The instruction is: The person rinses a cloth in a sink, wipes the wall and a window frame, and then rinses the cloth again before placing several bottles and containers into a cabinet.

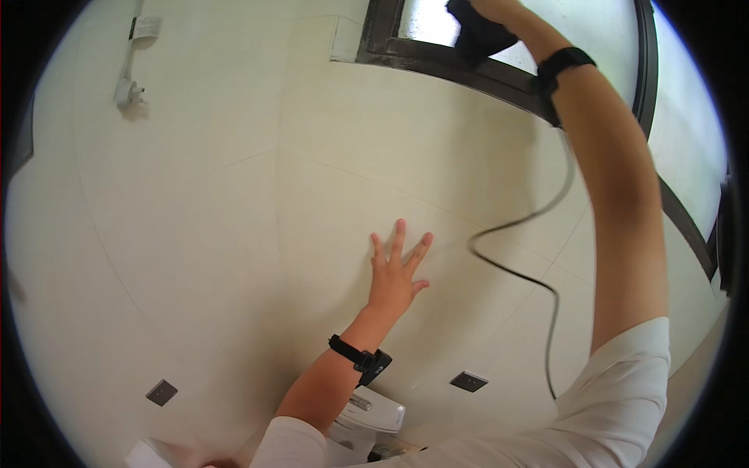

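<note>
My left hand [396, 279] is spread against the pale tiled wall [211, 226], with its fingers apart and nothing held. High at the upper right, my right hand [503, 11] reaches to a dark-framed window [449, 58] and grips a black cloth [482, 35]. The cloth lies over the lower part of the frame and some of the glass. The top edge of the view cuts off part of that hand. Each wrist wears a black strap, and a thin dark cable [511, 269] hangs beside my right arm.
A white toilet cistern [384, 412] with a metal flush button stands below my left forearm. Two dark wall sockets [162, 392] sit low on the wall. At the upper left hangs a white plug [126, 93] on a cord. More window frame [686, 214] runs down the right.
</note>
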A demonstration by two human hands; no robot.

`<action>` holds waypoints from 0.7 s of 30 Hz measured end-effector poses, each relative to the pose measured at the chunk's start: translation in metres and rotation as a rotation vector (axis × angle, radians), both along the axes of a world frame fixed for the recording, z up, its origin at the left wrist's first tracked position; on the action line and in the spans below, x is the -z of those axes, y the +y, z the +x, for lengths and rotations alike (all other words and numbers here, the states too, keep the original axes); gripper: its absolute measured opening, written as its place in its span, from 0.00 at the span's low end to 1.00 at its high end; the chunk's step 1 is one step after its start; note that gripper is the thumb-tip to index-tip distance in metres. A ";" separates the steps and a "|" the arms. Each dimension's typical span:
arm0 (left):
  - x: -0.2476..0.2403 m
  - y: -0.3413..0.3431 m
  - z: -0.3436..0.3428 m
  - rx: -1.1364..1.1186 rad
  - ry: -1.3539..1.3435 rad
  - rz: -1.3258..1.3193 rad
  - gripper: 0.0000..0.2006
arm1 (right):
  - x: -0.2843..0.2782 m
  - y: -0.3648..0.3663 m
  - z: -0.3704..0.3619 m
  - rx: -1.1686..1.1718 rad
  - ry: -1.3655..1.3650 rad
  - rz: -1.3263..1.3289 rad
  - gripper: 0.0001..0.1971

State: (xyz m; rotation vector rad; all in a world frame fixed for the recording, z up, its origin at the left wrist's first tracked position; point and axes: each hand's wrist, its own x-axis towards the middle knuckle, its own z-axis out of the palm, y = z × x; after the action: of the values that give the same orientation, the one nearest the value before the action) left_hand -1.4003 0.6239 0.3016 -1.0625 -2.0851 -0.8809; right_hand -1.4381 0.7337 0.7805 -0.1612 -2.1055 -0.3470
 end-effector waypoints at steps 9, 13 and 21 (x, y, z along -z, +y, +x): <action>-0.002 -0.005 0.006 -0.036 -0.016 -0.038 0.48 | 0.043 -0.042 -0.061 -0.105 -0.420 1.218 0.17; 0.006 -0.002 0.001 -0.109 0.056 -0.134 0.49 | 0.071 -0.022 -0.076 0.038 -0.653 0.950 0.25; 0.005 -0.002 -0.005 -0.132 0.062 -0.051 0.51 | 0.074 -0.053 -0.054 0.051 -0.719 0.901 0.21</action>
State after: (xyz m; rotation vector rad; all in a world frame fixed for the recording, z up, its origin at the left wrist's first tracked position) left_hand -1.4048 0.6217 0.2964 -0.9537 -2.1091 -0.7250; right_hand -1.4922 0.6810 0.7068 0.5121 -2.3896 -1.5105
